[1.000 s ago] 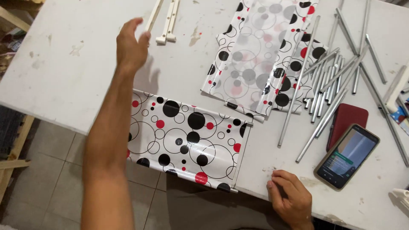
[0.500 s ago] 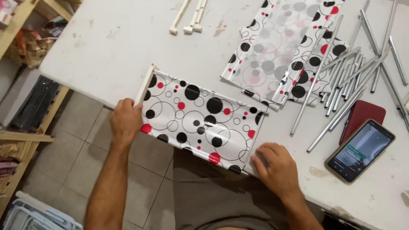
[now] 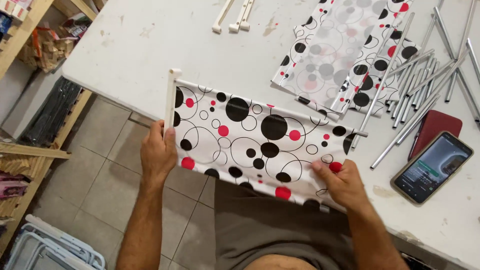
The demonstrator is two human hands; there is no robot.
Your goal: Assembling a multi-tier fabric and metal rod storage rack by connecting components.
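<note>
Head view. The left hand [image 3: 158, 155] is closing around the lower end of a white plastic bar [image 3: 171, 100] that is running along the left edge of a spotted fabric panel [image 3: 260, 140], thumb and fingers pinching bar and cloth together; this grip is keeping the edge straight. The right hand [image 3: 337, 182] is clenching the panel's lower right corner, apparently over a metal rod end [image 3: 324, 207] peeking out beneath the hem, so the sheet is being pulled taut between the two hands. The panel is lying half on the white table [image 3: 125, 55], half overhanging its near edge above the person's lap.

Surroundings. More spotted fabric [image 3: 345, 55] is lying folded just beyond, its near edge touching the held panel. A loose heap of metal rods [image 3: 425, 75] is spreading to the right, one rod tip reaching the panel's right edge and crowding that side. A smartphone [image 3: 432, 167] is resting beside a dark red case [image 3: 435, 127]. Spare white bars [image 3: 235, 15] are lying at the far edge, well apart.
</note>
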